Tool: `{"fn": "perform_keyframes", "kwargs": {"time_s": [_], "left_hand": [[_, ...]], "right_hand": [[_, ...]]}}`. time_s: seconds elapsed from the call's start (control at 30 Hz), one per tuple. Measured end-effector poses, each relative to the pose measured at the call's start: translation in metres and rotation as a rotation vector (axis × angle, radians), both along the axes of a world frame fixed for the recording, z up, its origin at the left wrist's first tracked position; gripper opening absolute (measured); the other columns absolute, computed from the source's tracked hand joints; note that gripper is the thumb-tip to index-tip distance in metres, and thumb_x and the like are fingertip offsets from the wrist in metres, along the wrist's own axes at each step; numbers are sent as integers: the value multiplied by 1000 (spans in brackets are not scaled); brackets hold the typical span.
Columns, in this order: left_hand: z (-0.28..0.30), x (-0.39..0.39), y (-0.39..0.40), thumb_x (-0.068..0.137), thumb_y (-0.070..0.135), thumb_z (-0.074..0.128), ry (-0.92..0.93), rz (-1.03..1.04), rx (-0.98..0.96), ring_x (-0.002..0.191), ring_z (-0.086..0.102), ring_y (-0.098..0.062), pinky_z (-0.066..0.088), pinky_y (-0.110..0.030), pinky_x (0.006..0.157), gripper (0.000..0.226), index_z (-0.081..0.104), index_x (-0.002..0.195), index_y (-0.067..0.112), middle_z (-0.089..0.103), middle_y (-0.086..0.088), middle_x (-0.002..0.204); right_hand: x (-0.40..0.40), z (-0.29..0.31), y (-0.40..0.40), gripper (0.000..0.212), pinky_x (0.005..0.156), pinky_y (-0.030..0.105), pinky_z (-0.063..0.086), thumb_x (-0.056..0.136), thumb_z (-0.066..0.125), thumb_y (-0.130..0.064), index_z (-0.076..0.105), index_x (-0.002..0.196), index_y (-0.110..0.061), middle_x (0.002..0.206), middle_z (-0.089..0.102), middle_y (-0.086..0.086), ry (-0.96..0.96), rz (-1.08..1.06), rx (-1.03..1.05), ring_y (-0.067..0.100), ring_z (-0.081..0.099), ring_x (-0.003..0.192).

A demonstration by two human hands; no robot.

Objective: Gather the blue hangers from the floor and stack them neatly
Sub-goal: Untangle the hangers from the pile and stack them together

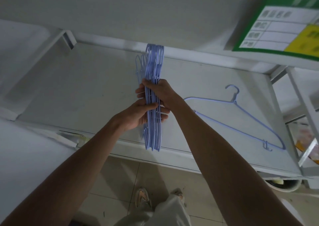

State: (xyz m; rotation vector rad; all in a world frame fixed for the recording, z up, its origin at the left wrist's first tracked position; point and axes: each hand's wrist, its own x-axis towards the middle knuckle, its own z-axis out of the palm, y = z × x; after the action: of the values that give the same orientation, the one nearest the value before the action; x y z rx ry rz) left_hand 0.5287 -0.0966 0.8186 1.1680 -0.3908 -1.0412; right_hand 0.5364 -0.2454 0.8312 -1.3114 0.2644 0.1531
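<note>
both hands hold a bundle of blue hangers [152, 98] edge-on above a white surface [86, 87]. the left hand [138, 116] closes around the lower half of the bundle, thumb across the front and fingers wrapped behind. the right hand [158, 91] clamps the bundle just above it from the far side. each grip is clenched on the hangers, and the two hands touch one another.

judging from this, the gathering is nearly finished and the step in hand is squaring up the bundle, pressing the frames flat against each other so they line up. one single hanger [233, 115] lies flat on the surface to the right, apart from the bundle, so it is not yet part of the stack.

the bundle's long axis runs away from the person, from the near edge of the surface toward the white rail [120, 43] at the back. the hooks point to the far end, near that rail, though i cannot tell whether they catch on it. the loose hanger lies slantwise, its hook pointing to the far right.

the next move probably calls for laying the bundle down on the surface, or freeing one hand to fetch the loose hanger and slide it in with its hook facing the same way as the others.
</note>
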Motion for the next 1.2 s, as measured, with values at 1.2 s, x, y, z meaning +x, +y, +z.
{"fn": "perform_keyframes", "kwargs": {"time_s": [1.2], "left_hand": [[31,-39,-68,101,-7,41,3,129,29,69,77,-26,65,-40,69,19,58,97,2,79,-11,78]], "right_hand": [[-229,-24,-246,54,107,44,40,96,57,-23,42,145,-7,147,46,16,686,-270,-1437,36,43,135]]}}
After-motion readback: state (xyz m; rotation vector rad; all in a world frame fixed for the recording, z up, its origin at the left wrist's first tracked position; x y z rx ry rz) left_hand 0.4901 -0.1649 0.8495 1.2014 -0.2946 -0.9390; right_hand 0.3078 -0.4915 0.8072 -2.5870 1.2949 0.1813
